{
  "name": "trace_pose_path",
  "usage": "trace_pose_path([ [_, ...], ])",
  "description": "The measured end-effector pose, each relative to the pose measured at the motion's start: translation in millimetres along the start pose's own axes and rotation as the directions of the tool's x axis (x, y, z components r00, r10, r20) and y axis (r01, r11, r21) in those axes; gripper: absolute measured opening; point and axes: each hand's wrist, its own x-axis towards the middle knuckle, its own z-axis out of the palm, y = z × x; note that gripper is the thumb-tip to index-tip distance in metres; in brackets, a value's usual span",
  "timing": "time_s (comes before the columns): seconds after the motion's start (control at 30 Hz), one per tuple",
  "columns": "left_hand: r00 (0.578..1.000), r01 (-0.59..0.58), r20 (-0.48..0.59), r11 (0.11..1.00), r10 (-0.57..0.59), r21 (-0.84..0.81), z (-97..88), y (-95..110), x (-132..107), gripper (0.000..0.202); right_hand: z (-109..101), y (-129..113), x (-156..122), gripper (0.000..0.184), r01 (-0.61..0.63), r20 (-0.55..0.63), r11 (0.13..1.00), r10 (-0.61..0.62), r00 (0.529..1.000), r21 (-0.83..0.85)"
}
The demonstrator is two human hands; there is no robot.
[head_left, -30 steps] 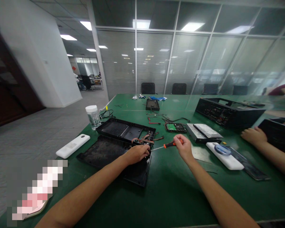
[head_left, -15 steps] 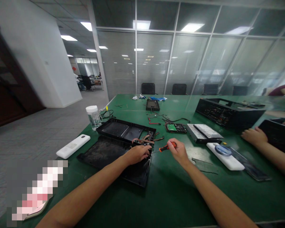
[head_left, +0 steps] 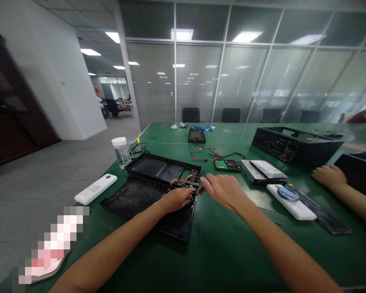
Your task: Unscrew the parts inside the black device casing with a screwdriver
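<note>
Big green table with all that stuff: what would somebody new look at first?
Probably the middle, where the right grip is around an orange screwdriver, mostly hidden, and the left grip is over the right end of a flat black casing. Next, perhaps the green table underneath, and the big black box on its far right side.
</note>
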Motion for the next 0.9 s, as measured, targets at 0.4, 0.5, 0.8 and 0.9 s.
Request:
trace_pose_path([
  [0.4, 0.999, 0.044, 0.018, 0.999, -0.044, -0.006, -1.5, 1.1, 0.3, 0.024, -18.0, -22.0, 26.2, 0.036, 0.059, 0.182, 0.997, -0.069, 0.981, 0.056],
  [0.5, 0.999, 0.039, 0.030, 0.999, -0.038, -0.010, -2.6, 2.5, 1.1, 0.024, -16.0, -21.3, 26.4, 0.046, 0.013, 0.141, 1.000, -0.014, 0.990, 0.011],
  [0.8, 0.998, 0.062, 0.018, 0.998, -0.061, -0.015, -0.5, 3.2, 1.3, 0.032, -9.6, -12.2, 31.5, 0.055, -0.019, 0.098, 1.000, 0.020, 0.995, -0.008],
  [0.9, 0.998, 0.057, 0.014, 0.998, -0.057, -0.033, -0.2, 2.3, 0.8, 0.032, -8.2, -10.3, 31.3, 0.044, 0.022, 0.100, 0.999, -0.026, 0.995, 0.044],
])
